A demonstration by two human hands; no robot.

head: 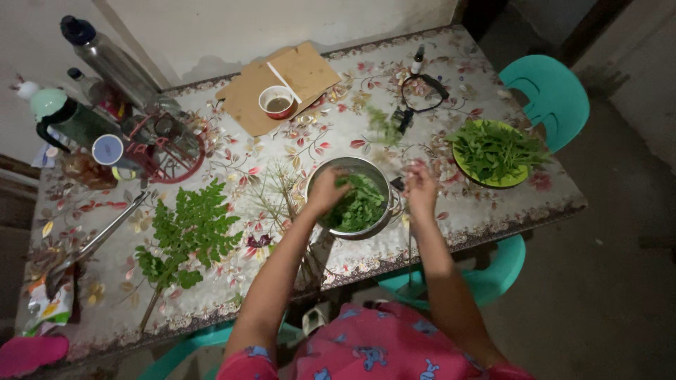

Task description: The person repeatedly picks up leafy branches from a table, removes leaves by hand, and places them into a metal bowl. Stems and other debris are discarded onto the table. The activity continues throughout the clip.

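Left hand (326,188) sits over the near-left rim of the steel bowl (384,214), fingers curled down into the loose leaves (360,204) inside; can't tell if they pinch any. Right hand (420,188) hovers just right of the bowl, blurred, so finger state can't be told. Bowl sits on the floral table (486,211) near its front edge, about centre. Left of it: bare stems (278,193), then a leafy branch (186,232) lying flat. Right of it: green plate (517,177) heaped with greens. Behind: cardboard (310,74) with a small red cup (277,102), black cable (422,95). Far left: bottles (105,60), red rack (169,144), tongs (105,236). Teal chair (553,95) at the table's right side.
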